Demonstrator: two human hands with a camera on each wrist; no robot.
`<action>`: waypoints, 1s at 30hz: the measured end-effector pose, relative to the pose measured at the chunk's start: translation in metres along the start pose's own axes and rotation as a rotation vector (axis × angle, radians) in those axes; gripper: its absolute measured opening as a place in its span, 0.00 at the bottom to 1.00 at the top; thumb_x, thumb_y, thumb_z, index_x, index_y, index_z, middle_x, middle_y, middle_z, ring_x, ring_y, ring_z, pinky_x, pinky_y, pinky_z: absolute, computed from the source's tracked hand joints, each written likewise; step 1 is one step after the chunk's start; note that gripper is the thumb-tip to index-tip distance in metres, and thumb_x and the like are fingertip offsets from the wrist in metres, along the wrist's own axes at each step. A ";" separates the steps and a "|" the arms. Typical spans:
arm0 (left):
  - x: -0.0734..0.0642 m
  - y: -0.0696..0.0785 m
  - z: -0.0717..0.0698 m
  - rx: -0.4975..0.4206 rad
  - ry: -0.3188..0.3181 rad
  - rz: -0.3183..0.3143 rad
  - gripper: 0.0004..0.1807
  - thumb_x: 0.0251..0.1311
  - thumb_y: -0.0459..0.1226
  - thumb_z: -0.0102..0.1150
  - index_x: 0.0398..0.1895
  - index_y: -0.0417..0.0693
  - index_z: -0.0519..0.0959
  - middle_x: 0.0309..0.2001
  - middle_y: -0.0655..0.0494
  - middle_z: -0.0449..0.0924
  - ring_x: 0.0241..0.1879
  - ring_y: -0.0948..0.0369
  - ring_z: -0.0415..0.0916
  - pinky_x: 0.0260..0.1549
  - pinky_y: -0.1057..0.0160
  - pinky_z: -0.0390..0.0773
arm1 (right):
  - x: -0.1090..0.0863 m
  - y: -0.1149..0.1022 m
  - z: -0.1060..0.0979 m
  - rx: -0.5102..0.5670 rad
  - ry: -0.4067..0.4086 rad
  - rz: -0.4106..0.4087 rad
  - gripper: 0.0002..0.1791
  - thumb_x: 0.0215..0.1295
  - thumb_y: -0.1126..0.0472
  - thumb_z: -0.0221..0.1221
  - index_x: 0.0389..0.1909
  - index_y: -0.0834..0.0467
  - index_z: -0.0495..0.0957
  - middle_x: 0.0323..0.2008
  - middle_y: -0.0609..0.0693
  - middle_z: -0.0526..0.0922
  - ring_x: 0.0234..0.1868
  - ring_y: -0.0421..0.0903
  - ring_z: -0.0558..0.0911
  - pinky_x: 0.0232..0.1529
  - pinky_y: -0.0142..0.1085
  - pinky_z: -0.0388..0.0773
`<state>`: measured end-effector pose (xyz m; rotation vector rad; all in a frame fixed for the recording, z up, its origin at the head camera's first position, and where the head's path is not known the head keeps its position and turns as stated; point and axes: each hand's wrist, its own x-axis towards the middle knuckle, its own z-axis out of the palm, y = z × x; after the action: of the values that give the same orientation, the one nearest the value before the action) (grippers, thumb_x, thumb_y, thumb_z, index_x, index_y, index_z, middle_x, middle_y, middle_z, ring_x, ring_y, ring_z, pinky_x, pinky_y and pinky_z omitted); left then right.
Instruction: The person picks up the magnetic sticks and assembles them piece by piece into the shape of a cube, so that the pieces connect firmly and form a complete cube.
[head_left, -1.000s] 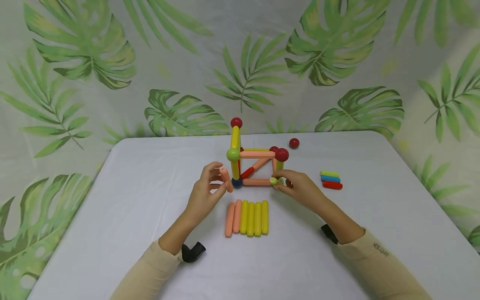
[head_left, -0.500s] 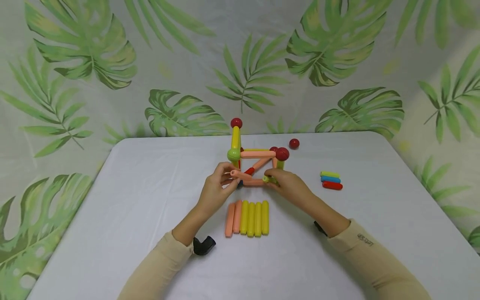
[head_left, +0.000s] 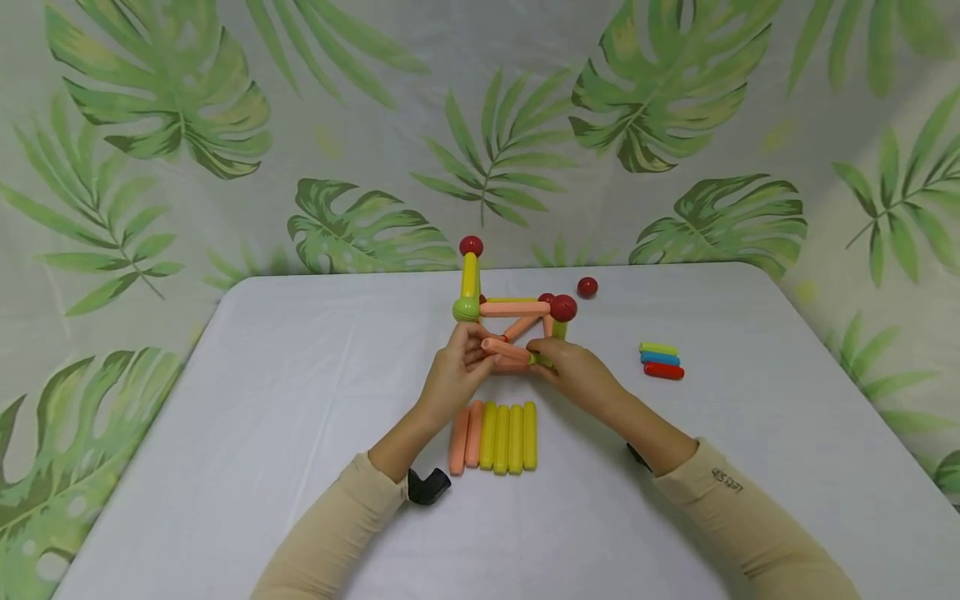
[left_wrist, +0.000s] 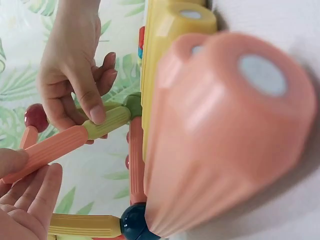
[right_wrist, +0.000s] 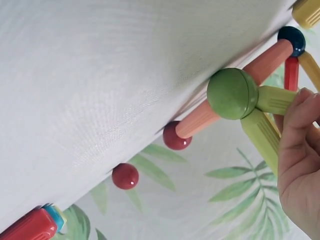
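My left hand [head_left: 450, 375] pinches a salmon magnetic rod [left_wrist: 55, 147] between thumb and fingers. The far end of this rod meets a short light green rod [left_wrist: 111, 121] in the left wrist view. My right hand [head_left: 576, 371] pinches the light green rod, which slants up from a green ball [right_wrist: 232, 93]. That ball forms the front right bottom corner of a frame built of rods and balls. A second green upright [right_wrist: 261, 137] rises from it, beside my right fingers. In the head view, a red ball [head_left: 563, 308] tops this corner, and a lime ball [head_left: 467, 309] the left one.
In front of the frame lie two salmon rods [head_left: 467, 437] and several yellow rods [head_left: 510, 437] side by side. Short lime, blue and red rods [head_left: 663, 371] lie to the right. A loose red ball [head_left: 587, 287] sits behind the frame, near the table's back edge.
My left hand has moved right, turning the salmon rod from steep to nearly level and bringing its end to the light green rod. My right hand has shifted slightly left with that green rod.
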<state>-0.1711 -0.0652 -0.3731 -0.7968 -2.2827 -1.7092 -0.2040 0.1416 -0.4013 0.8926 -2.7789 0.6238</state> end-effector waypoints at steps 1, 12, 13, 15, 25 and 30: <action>0.000 0.000 0.001 -0.005 -0.002 0.005 0.15 0.55 0.22 0.54 0.44 0.29 0.63 0.44 0.37 0.75 0.46 0.50 0.74 0.41 0.64 0.75 | 0.000 0.000 0.000 0.001 0.001 0.002 0.16 0.53 0.64 0.63 0.44 0.61 0.76 0.38 0.51 0.80 0.36 0.46 0.77 0.40 0.39 0.76; 0.001 -0.015 -0.003 0.128 0.017 0.053 0.17 0.52 0.27 0.59 0.45 0.37 0.66 0.40 0.47 0.73 0.38 0.56 0.77 0.36 0.65 0.76 | 0.003 0.001 0.000 0.060 0.038 -0.067 0.15 0.55 0.65 0.62 0.45 0.61 0.76 0.40 0.51 0.80 0.38 0.45 0.77 0.41 0.37 0.75; 0.001 -0.018 -0.005 0.189 0.029 0.081 0.18 0.52 0.28 0.61 0.44 0.37 0.67 0.38 0.48 0.72 0.34 0.58 0.76 0.33 0.68 0.76 | 0.003 0.000 0.000 0.065 0.039 -0.069 0.15 0.55 0.65 0.62 0.44 0.61 0.76 0.40 0.51 0.80 0.37 0.44 0.77 0.41 0.37 0.75; 0.003 -0.023 -0.011 0.331 0.072 0.152 0.21 0.50 0.33 0.64 0.44 0.39 0.67 0.37 0.50 0.70 0.30 0.62 0.71 0.28 0.71 0.73 | 0.004 0.000 0.000 0.070 0.042 -0.060 0.14 0.55 0.65 0.62 0.43 0.61 0.77 0.39 0.51 0.80 0.36 0.44 0.77 0.40 0.37 0.76; 0.023 -0.027 -0.030 0.519 0.034 0.196 0.33 0.46 0.38 0.68 0.56 0.42 0.66 0.57 0.47 0.58 0.50 0.55 0.63 0.47 0.59 0.69 | 0.014 -0.006 0.005 0.099 0.072 0.042 0.09 0.60 0.63 0.58 0.40 0.60 0.79 0.27 0.47 0.79 0.25 0.43 0.73 0.31 0.33 0.74; 0.027 -0.032 -0.027 0.519 0.045 0.187 0.28 0.50 0.34 0.64 0.55 0.42 0.67 0.55 0.47 0.61 0.44 0.59 0.68 0.38 0.66 0.72 | 0.019 -0.009 0.007 0.118 0.100 0.102 0.09 0.61 0.63 0.56 0.41 0.60 0.79 0.22 0.47 0.77 0.24 0.43 0.72 0.26 0.31 0.71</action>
<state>-0.2150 -0.0879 -0.3793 -0.8070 -2.3689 -0.9761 -0.2138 0.1220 -0.3998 0.7227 -2.7347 0.8321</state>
